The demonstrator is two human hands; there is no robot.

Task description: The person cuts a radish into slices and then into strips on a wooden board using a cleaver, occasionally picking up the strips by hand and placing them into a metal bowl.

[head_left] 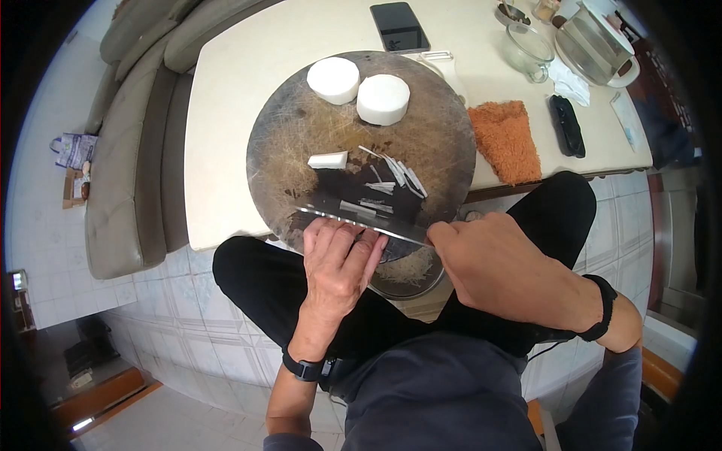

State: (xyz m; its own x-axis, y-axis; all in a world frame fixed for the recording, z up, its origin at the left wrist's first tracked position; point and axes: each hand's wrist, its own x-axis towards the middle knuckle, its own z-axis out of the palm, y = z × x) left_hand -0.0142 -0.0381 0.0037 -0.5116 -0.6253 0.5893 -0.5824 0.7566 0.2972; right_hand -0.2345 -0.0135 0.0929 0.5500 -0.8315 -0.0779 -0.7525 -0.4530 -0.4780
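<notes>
My right hand (492, 259) is closed round the handle of a kitchen knife (361, 218), its wide blade lying across the near part of a round wooden chopping board (289, 120). Against the blade's near side, my left hand (338, 259) has its fingers bent and pressed down at the board's edge; whatever lies under them is hidden. Beyond the blade are thin white strips (406, 177) and a white block (328, 160), which look like radish. Two thick white rounds (333, 80) stand at the board's far side.
Below the board, a bowl (410, 282) of white shreds sits between my knees. On the table (226, 105) are a phone (398, 27), a peeler (444, 68), an orange cloth (505, 143), a black case (566, 126), a glass cup (526, 52) and a clear jug (594, 45).
</notes>
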